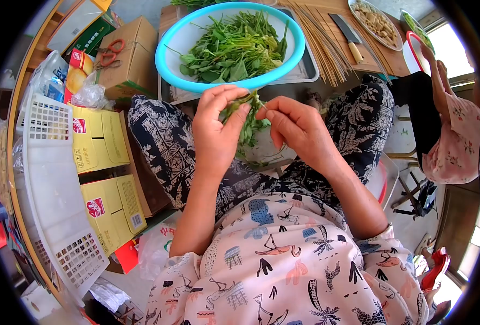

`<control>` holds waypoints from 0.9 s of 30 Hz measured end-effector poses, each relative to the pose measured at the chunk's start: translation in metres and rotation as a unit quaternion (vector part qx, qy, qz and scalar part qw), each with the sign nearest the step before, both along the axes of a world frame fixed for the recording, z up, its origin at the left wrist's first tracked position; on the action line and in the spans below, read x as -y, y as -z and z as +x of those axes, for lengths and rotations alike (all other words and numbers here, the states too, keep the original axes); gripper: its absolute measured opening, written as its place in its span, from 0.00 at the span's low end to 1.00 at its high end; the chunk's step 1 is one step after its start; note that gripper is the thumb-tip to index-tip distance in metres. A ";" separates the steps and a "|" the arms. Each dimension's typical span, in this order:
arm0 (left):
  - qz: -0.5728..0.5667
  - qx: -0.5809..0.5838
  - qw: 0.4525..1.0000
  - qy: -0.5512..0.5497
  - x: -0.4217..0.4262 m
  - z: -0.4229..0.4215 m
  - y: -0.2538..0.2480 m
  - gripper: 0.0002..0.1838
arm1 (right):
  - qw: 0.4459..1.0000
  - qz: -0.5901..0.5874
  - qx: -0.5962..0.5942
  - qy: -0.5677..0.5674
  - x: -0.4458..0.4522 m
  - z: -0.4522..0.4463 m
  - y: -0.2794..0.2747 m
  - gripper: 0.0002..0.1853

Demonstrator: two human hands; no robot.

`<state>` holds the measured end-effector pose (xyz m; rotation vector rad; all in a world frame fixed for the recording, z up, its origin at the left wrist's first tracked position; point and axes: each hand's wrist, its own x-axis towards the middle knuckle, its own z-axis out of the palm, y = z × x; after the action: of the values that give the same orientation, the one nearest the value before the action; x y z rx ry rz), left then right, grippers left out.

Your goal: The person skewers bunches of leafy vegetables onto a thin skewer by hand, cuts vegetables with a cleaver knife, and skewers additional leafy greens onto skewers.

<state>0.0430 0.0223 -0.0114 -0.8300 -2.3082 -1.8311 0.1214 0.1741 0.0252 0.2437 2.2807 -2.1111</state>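
Observation:
My left hand (218,122) is closed around a small bunch of leafy greens (248,132), and the leaves hang down below my fingers. Close beside it, my right hand (294,122) pinches at the edge of the bunch with thumb and forefinger. Something thin and pale shows at those fingertips; whether it is a stem or a skewer I cannot tell. Just beyond my hands, a white basin with a blue rim (169,78) holds a heap of loose leafy greens (237,49).
On the table, bamboo skewers (318,46) lie beside a knife (348,38) and a plate of pale chunks (378,24). Red-handled scissors (111,52) rest on a cardboard box (129,57) at left. Yellow boxes (101,138) stand near a white rack (58,179). Another person's arm (440,81) is at right.

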 end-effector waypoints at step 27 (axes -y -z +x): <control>0.055 -0.042 0.998 -0.009 -0.018 0.013 -0.016 0.07 | 0.990 -0.128 -0.018 0.064 -0.020 -0.015 0.006 0.07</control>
<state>0.0556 0.0400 0.0048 -0.8518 -2.1368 -1.8583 0.1066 0.1943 0.0195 0.3564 2.0325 -2.4602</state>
